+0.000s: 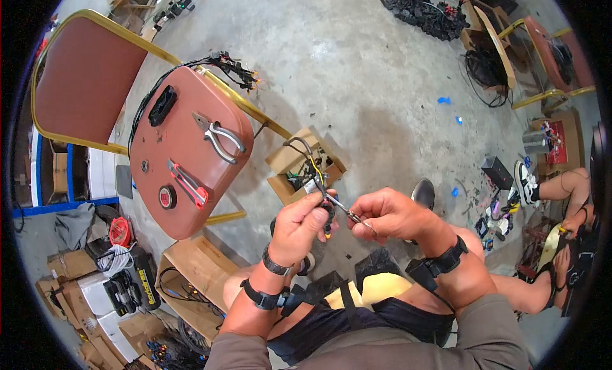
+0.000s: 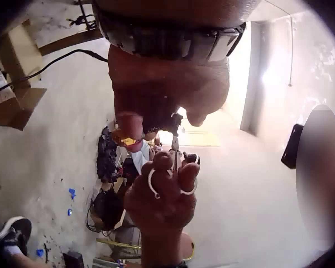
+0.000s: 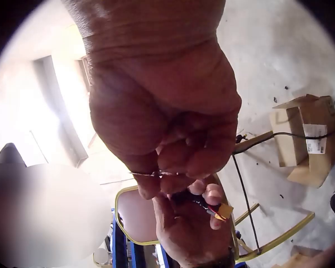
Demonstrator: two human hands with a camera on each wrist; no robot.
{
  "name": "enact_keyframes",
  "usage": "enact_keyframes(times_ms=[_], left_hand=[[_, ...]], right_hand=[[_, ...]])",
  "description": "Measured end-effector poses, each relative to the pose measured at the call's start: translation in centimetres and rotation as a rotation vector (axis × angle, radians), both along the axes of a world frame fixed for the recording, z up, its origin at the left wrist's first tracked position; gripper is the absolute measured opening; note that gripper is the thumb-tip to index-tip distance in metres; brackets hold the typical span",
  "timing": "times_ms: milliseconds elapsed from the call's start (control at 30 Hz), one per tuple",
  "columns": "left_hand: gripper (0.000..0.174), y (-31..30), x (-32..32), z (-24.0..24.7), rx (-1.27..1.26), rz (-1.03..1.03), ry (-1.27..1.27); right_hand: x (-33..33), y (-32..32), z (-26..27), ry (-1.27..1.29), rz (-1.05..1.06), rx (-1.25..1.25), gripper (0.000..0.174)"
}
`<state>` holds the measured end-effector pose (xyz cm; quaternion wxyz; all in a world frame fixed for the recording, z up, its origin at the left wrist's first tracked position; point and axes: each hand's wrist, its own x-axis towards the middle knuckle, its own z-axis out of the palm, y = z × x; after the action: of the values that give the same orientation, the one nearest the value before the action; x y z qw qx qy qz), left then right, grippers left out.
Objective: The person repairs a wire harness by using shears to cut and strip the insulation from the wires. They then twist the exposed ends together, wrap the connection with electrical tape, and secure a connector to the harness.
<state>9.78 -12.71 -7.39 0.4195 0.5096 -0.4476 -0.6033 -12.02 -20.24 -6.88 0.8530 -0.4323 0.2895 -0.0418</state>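
Observation:
My left hand (image 1: 296, 224) grips a dark cable (image 1: 296, 140) with a yellow wire showing, its upper end looping over a small cardboard box. A yellow connector (image 3: 224, 211) on short wires sticks out by the left fingers in the right wrist view. My right hand (image 1: 390, 212) holds small metal scissors (image 2: 176, 146), their pale finger loops around its fingers in the left wrist view. The blades point toward the left hand and reach the dark bundle between its fingers; the exact contact is hidden.
A chair seat (image 1: 210, 105) at left bears grey-handled pliers (image 1: 223, 140), a red-handled tool (image 1: 187, 184), a tape roll (image 1: 167, 197) and a black bundle (image 1: 163, 106). The open cardboard box (image 1: 280, 186) stands ahead of the hands. Another person's hand (image 1: 561, 268) shows at right.

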Motion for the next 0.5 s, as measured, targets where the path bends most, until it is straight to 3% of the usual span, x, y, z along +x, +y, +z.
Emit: enact_keyframes(times_ms=[33,167,267,500], left_hand=[[0.043,0.0,0.0,0.0,0.159,0.043,0.247],[0.041,0.1,-0.2,-0.2,0.226,0.125,0.414],[0.040,0.1,-0.1,-0.4,0.186,0.134,0.434],[0.036,0.2,0.2,-0.6,0.160,0.130,0.401]], right_hand=[[0.1,0.1,-0.1,-0.008,0.011,-0.035,0.024],[0.5,0.3,0.0,0.013,0.039,-0.175,0.025],[0.8,0.8,-0.5,0.010,0.030,-0.336,0.024],[1.0,1.3,-0.7,-0.014,-0.001,-0.225,0.027]])
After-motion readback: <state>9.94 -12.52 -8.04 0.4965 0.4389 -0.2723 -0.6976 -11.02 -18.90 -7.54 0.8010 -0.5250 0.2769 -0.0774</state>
